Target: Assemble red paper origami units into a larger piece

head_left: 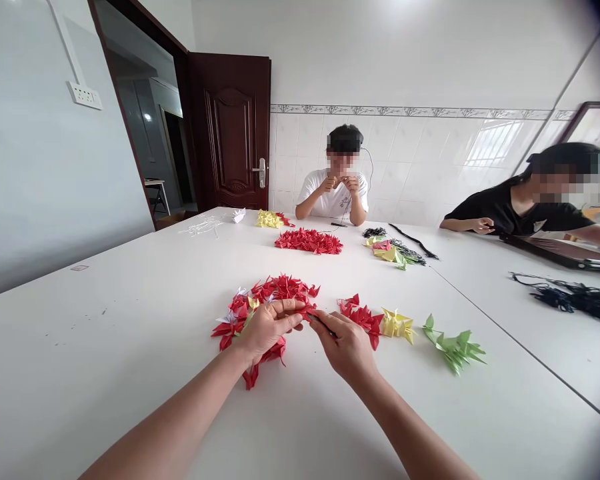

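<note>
Between my two hands, above the white table (130,393), is a small red folded-paper crane (306,311). My left hand (267,330) pinches it from the left with thumb and fingers. My right hand (345,343) closes on its right side, and a dark thin bit shows at those fingertips, too small to name. Under and behind my left hand lies a pile of red paper cranes (285,288) mixed with a few white and yellow ones. Beside my right hand lie more red cranes (363,317), then yellow cranes (397,325) and green cranes (453,347).
A person (335,180) across the table holds something small in raised hands. Another person (525,193) leans at the right by a dark flat case (560,250). Further back lie a red crane pile (309,241), yellow cranes (269,219), white strings (203,227) and black cords (575,297).
</note>
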A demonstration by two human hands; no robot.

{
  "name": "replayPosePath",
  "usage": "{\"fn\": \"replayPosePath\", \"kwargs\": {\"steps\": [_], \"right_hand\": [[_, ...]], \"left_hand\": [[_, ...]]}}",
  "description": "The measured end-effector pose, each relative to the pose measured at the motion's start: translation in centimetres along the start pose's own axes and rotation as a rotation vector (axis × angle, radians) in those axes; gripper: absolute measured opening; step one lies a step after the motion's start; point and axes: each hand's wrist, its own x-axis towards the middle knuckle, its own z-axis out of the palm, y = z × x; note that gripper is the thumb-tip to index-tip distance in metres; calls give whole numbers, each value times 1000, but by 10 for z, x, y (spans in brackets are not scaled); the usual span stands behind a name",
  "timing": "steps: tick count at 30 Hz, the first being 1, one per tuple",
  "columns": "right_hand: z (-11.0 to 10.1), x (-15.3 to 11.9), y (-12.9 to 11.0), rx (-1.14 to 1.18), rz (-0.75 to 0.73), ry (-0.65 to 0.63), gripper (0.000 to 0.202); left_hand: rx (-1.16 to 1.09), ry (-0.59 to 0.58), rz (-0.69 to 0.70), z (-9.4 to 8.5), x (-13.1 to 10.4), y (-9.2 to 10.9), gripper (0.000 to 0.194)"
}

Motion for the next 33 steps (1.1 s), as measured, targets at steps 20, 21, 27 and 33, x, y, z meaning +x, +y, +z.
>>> {"fn": "replayPosePath", "kwargs": {"steps": [20, 21, 27, 33], "right_hand": [[-5, 4, -1, 281, 23, 107, 32], [-5, 4, -1, 294, -3, 110, 27], [-7, 4, 0, 309, -60, 35, 23], [-3, 1, 7, 92, -104, -4, 23]], "left_hand": [[-17, 1, 24, -1, 0, 5, 36], [5, -27, 18, -1, -1, 6, 36], [-4, -57, -8, 2, -4, 8, 35], [-31, -92, -2, 5, -3, 1, 32]]}}
